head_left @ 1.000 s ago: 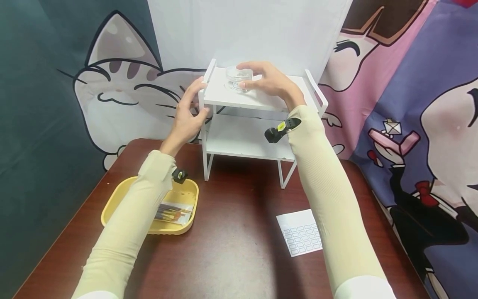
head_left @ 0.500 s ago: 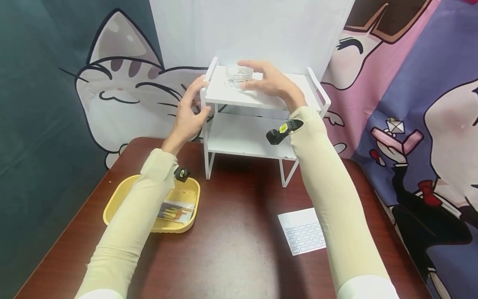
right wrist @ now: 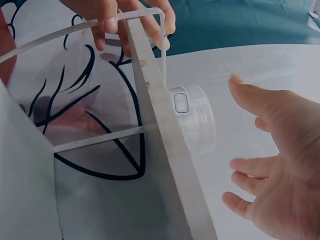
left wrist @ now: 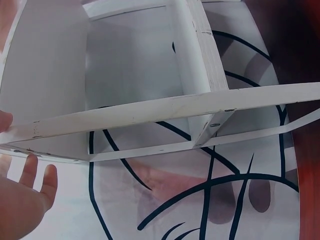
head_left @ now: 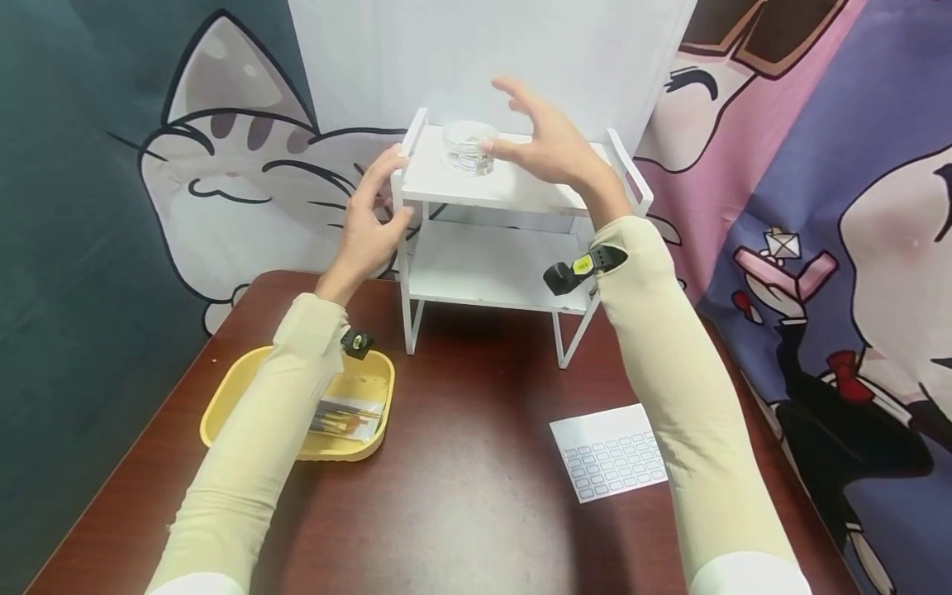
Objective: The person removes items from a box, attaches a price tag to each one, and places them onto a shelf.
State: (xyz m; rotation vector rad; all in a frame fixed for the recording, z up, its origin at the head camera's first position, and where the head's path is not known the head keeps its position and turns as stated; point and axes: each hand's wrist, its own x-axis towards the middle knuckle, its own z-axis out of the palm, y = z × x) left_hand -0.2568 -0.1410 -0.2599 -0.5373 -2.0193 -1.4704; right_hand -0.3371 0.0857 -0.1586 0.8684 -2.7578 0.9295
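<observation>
A clear, round stack that looks like petri dishes (head_left: pixel 470 149) stands on the upper shelf of a white two-tier rack (head_left: pixel 513 188). A small blue-bordered label (right wrist: pixel 181 102) is on its side. To the right of the dishes, my right hand (head_left: pixel 554 145) is raised with fingers spread and holds nothing. In the right wrist view a gap shows between that hand and the dishes. My left hand (head_left: pixel 372 207) grips the rack's front left corner. The left wrist view has the side rail (left wrist: pixel 125 117) between its thumb and fingers.
A yellow basket (head_left: pixel 388 413) with a packet of paintbrushes (head_left: pixel 345 419) sits on the left of the brown table (head_left: pixel 461 496), partly under the left sleeve. On the right lies a sheet of blue-bordered labels (head_left: pixel 610 454). The rack's lower shelf (head_left: pixel 491 264) is below the hands.
My right hand has let go of the clear dishes, opening its fingers and moving up and to the right. The dishes stay on the upper shelf; the left hand keeps its place.
</observation>
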